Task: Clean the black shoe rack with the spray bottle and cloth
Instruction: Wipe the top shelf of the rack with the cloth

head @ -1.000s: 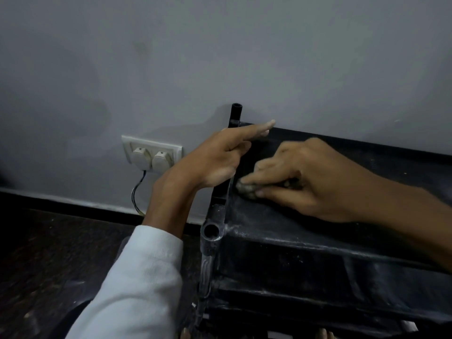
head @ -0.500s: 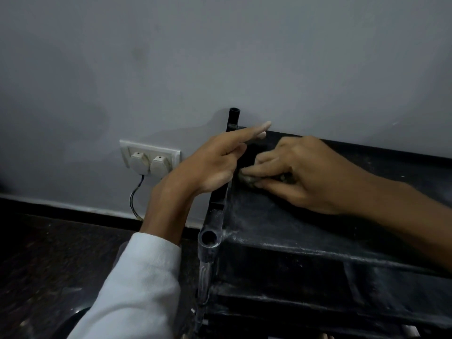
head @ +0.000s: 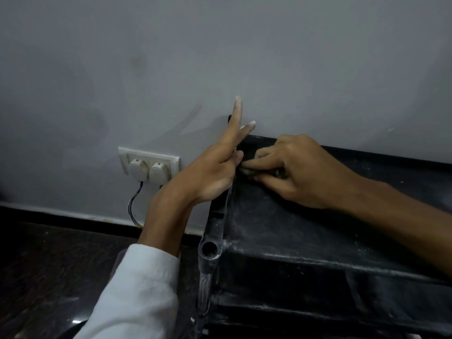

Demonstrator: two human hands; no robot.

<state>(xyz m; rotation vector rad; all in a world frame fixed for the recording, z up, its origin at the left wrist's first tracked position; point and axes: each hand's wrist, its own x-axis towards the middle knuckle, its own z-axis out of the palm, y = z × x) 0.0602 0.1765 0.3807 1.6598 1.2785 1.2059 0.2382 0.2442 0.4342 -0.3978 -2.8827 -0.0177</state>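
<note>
The black shoe rack (head: 293, 241) stands against the grey wall, its dusty top shelf filling the right half of the view. My right hand (head: 293, 172) pinches a small dark cloth (head: 247, 171) and presses it on the shelf near its back left corner. My left hand (head: 215, 167) rests on the rack's left rail, two fingers raised straight towards the wall, the other fingers bent beside the cloth. No spray bottle is in view.
A white double socket (head: 149, 165) with two plugs and a hanging cable (head: 133, 201) sits on the wall left of the rack. Dark polished floor (head: 49, 277) lies at the lower left. An open tube end (head: 209, 249) marks the rack's front left corner.
My right hand has slid the cloth further back along the shelf towards the wall. My left hand's fingers have lifted from pointing right to pointing upward.
</note>
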